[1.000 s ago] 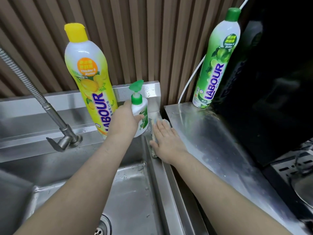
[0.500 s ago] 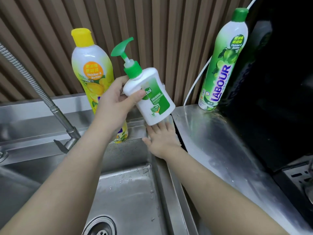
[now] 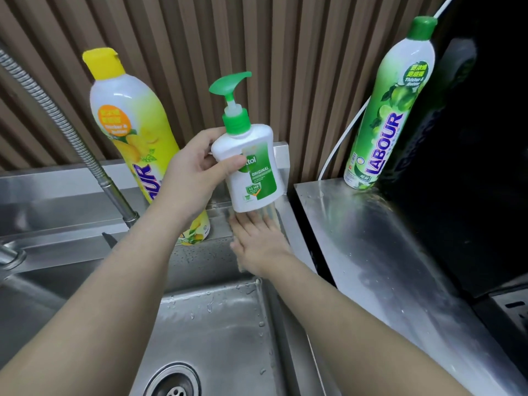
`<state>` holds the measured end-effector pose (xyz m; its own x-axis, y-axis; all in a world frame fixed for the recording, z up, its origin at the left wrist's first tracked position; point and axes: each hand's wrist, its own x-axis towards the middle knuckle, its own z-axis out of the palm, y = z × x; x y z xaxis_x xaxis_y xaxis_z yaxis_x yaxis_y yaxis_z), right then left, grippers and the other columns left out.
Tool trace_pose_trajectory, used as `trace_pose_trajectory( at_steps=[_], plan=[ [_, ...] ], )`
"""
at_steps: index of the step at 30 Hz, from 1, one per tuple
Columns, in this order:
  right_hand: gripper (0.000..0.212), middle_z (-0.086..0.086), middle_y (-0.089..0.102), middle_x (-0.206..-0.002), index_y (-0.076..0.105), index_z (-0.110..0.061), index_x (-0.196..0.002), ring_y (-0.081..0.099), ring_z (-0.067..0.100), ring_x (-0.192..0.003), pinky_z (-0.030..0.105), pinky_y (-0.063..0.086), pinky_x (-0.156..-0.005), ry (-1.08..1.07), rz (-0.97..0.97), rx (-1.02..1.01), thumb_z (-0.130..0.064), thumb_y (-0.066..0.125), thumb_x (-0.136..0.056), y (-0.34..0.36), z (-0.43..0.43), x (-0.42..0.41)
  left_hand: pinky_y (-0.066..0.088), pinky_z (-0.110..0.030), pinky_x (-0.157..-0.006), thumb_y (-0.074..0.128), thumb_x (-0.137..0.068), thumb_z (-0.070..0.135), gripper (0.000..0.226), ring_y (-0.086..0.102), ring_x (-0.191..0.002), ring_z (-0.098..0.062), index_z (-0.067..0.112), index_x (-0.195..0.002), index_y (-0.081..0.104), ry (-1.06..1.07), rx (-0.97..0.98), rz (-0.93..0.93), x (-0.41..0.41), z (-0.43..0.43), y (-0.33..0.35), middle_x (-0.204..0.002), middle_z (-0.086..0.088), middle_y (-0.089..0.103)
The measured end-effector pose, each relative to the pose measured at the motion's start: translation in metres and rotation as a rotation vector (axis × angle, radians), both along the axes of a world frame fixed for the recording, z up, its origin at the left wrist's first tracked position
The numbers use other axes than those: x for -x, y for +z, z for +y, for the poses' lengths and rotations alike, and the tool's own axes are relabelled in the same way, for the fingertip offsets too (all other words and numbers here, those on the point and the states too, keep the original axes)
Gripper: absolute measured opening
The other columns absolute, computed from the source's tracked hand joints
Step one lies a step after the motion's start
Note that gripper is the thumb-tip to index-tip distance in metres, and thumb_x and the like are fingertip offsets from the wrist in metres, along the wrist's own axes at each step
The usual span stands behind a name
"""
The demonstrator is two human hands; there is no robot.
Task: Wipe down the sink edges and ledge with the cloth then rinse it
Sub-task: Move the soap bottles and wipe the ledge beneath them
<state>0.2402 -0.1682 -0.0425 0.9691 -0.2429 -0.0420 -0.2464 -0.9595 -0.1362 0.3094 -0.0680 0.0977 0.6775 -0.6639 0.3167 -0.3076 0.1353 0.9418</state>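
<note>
Left hand (image 3: 191,172) grips bottle (image 3: 253,178); right hand (image 3: 257,241) flat, seemingly on cloth (image 3: 275,224).

- Sink (image 3: 217,324): brushed steel, dull sheen, beaded with droplets.
- Pump bottle (image 3: 253,172): smooth glossy white plastic, green plastic pump.
- Wall slats (image 3: 300,67): matt, wood-look, ribbed.
- Tap hose (image 3: 60,120): ribbed bright metal.

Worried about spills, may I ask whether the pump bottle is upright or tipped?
Slightly tipped: the left hand holds the pump bottle aloft, top leaning left.
</note>
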Motion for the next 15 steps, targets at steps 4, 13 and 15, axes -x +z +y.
trace_pose_trajectory(
  at_steps=[4, 13, 15],
  plan=[
    [0.057, -0.001, 0.004, -0.160, 0.004, -0.018, -0.151, -0.006, 0.018, -0.146, 0.045, -0.007, -0.117, -0.164, 0.050, 0.035, -0.039, 0.018, -0.099, 0.004, -0.018, 0.009, 0.052, -0.029, -0.082, 0.068, -0.075, 0.021, 0.031, 0.066, -0.096, -0.011, 0.035, -0.102, 0.060, 0.016, -0.005, -0.005, -0.003, -0.001, -0.004, -0.103, 0.005, 0.068],
    [0.058, -0.002, 0.008, -0.159, 0.006, -0.022, -0.150, -0.004, 0.019, -0.146, 0.043, -0.005, -0.118, -0.059, 0.068, 0.038, -0.044, 0.021, -0.099, 0.006, -0.017, 0.008, 0.053, -0.028, -0.084, 0.066, -0.083, 0.010, 0.033, 0.065, -0.097, -0.010, 0.036, -0.102, 0.059, 0.016, -0.036, -0.034, -0.004, -0.001, -0.011, -0.105, 0.005, 0.067],
    [0.059, -0.002, 0.005, -0.159, 0.006, -0.021, -0.150, -0.007, 0.019, -0.146, 0.046, -0.004, -0.117, -0.129, 0.104, 0.065, -0.045, 0.019, -0.099, 0.008, -0.019, 0.002, 0.053, -0.026, -0.083, 0.066, -0.083, 0.011, 0.033, 0.065, -0.097, -0.010, 0.037, -0.101, 0.059, 0.030, -0.035, -0.044, -0.005, -0.001, -0.011, -0.105, 0.006, 0.067]
  ],
)
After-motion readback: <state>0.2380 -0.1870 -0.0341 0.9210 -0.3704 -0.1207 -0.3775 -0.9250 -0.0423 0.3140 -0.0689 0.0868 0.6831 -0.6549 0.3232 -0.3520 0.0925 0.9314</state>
